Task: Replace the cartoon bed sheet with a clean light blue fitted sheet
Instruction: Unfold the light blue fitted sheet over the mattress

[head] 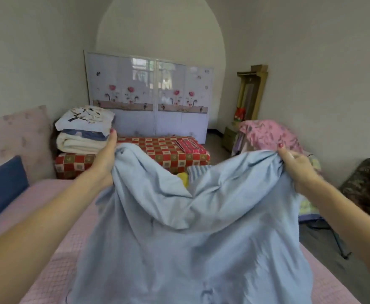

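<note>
The light blue fitted sheet (179,227) is gripped mid-frame by left hand (105,160) and right hand (294,166), unfitted over the stripped pink mattress (48,216).

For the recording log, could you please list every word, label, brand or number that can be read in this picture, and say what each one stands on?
No text can be read in this view.
Wardrobe: a small mark near the top right corner of its doors, too small and blurred to read.
Light blue sheet, held up by the left hand and right hand: no print or label visible.
Red checked cover: pattern only, no lettering legible.
</note>
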